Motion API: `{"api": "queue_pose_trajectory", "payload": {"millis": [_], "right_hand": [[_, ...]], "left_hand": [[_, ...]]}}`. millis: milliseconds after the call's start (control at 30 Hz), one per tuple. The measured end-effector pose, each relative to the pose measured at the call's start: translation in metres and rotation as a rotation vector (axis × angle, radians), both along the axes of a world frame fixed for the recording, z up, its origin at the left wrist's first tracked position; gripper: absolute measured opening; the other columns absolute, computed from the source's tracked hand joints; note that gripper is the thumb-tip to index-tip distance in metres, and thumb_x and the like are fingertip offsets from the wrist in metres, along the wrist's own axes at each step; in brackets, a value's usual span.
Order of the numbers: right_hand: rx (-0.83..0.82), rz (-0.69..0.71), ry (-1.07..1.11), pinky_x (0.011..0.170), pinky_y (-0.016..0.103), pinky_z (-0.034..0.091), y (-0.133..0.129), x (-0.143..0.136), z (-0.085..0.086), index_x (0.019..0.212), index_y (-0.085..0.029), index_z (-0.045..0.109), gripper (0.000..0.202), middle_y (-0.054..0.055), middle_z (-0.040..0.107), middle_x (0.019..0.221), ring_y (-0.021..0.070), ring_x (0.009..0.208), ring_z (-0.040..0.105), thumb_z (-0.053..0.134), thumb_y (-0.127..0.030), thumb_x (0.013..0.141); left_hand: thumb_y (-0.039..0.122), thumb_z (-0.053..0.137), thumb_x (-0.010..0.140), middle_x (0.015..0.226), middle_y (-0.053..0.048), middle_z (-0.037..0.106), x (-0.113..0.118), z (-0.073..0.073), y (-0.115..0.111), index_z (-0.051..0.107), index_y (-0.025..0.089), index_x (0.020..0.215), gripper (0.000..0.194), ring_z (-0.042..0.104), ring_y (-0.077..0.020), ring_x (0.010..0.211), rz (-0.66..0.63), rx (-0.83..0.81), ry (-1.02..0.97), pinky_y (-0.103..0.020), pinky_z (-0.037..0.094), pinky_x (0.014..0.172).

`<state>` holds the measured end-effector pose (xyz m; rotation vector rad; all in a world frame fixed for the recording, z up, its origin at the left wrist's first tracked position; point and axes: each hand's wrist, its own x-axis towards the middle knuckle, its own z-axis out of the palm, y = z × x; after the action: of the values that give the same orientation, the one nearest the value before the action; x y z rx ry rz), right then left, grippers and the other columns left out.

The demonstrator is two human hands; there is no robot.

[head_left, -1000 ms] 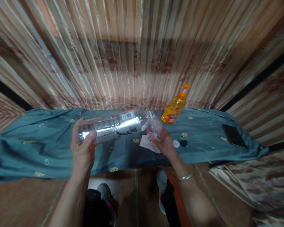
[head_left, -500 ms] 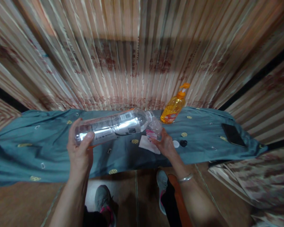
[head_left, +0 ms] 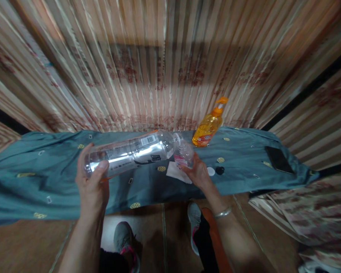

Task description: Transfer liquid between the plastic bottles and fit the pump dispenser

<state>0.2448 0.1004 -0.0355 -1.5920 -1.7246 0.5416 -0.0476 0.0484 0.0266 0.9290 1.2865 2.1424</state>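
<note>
My left hand (head_left: 92, 176) is wrapped round the base of a large clear plastic bottle (head_left: 130, 153), which lies almost level in the air with its neck to the right. In my right hand (head_left: 197, 170) is a smaller clear plastic bottle (head_left: 184, 153) with a pink label, tilted so its neck meets the large bottle's mouth. Whether liquid passes between them I cannot tell. Below the small bottle a white folded cloth or tissue (head_left: 177, 174) lies on the table. A white cap (head_left: 210, 171) and a black cap (head_left: 219, 170) are close to my right hand.
An orange pump bottle of yellow liquid (head_left: 207, 127) stands at the table's back. A dark flat phone or tablet (head_left: 279, 159) lies on the right. A teal patterned cloth (head_left: 59, 182) covers the table, with a striped curtain (head_left: 147, 76) behind it.
The large bottle and my left hand have shifted slightly left, its base end lowering a little. Both bottle necks still meet, and the other things stay in place.
</note>
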Motion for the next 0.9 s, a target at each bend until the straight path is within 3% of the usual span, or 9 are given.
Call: {"api": "queue_pose_trajectory", "payload": {"millis": [600,900], "right_hand": [[-0.009,-0.022,-0.032,0.089,0.042,0.060,0.0005,-0.0006,-0.0012,0.124,-0.021,0.058,0.051,0.010,0.078,0.111,0.0318,0.106,0.075,0.077,-0.031,0.078],[-0.003,-0.032,-0.029,0.089,0.046,0.060,-0.0001,0.0001,-0.0040,0.124,-0.021,0.058,0.052,0.011,0.078,0.110,0.0336,0.105,0.075,0.076,-0.033,0.077]], "left_hand": [[0.037,0.089,0.052,0.103,0.001,0.067,0.0004,0.0032,0.0008,0.075,0.033,0.113,0.063,0.062,-0.0222,0.099,0.032,0.039,0.061,-0.052,0.040,0.111],[0.042,0.089,0.054,0.116,0.000,0.068,-0.0035,-0.0014,-0.0012,0.073,0.034,0.118,0.066,0.063,-0.0260,0.111,0.065,0.042,0.137,-0.055,0.038,0.116]]}}
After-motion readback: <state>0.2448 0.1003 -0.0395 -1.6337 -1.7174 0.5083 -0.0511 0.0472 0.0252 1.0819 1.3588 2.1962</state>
